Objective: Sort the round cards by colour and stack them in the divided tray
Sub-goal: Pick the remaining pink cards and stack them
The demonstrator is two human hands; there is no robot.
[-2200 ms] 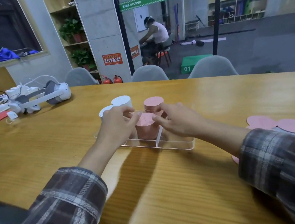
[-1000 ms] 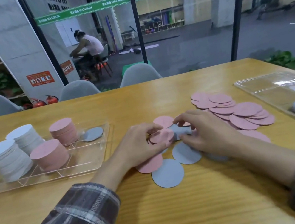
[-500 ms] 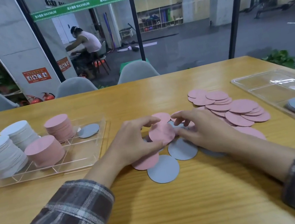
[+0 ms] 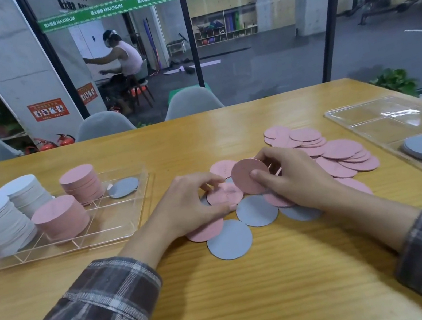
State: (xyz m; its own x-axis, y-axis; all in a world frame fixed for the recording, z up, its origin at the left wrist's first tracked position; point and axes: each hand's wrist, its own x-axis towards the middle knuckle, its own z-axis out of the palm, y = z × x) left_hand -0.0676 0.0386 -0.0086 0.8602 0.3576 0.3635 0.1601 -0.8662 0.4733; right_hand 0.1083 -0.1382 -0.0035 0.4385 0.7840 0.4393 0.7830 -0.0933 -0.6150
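White and pink stacks [image 4: 59, 217] are kept in the divided tray [image 4: 121, 232] at the left, with open room at its near right corner. A flat pink card [image 4: 224, 194] is pinched by the left hand [image 4: 193, 208]. A tilted pink card [image 4: 247, 174] is gripped by the right hand [image 4: 294, 176]. Loose cards [image 4: 344, 156] are spread beside it, and bare table [image 4: 283, 288] is seen in front.

It was a room beside a gym; the glass wall [image 4: 258, 66] carried a green banner [image 4: 107, 9] reading MAXIMUM; beyond stood shelves [image 4: 224, 26] of balls and mats; grey chairs [image 4: 191, 102] faced a wooden table [image 4: 258, 306].
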